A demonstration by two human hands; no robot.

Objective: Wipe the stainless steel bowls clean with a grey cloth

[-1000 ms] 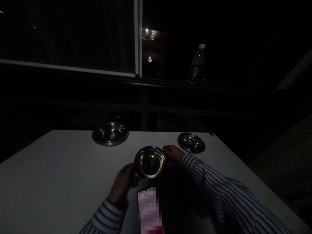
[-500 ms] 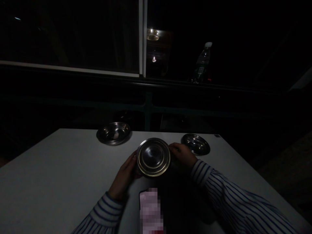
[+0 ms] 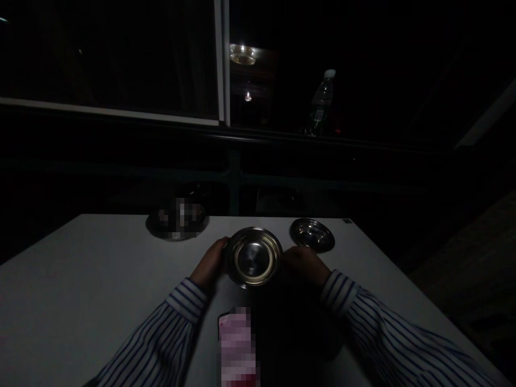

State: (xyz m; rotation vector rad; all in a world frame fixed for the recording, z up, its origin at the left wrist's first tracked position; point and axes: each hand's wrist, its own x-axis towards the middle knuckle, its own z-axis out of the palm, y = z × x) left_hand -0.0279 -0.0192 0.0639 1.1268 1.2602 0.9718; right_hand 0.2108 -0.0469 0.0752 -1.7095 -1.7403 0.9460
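A shallow round steel bowl (image 3: 253, 259) is held up over the table, its shiny hollow face and rim toward me. My left hand (image 3: 209, 263) grips the rim from the left, with most of its fingers hidden behind the bowl. On the opposite side, my right hand (image 3: 305, 264) has its fingers bent at the right rim, though they are dark and partly lost in shadow. Below the bowl lies a phone (image 3: 237, 346) with a lit, pixelated screen.
On the white table (image 3: 100, 301), a steel dish (image 3: 177, 228), partly blurred out, sits at the back left. Another steel dish (image 3: 312, 235) rests at the back right. Beyond the table, a plastic bottle (image 3: 322, 102) stands on a dark ledge beside a window frame (image 3: 222, 64).
The bowl now shows its hollow inside, where earlier what looked like its underside faced me. My hands have stayed at its two sides. The whole view has shifted slightly.
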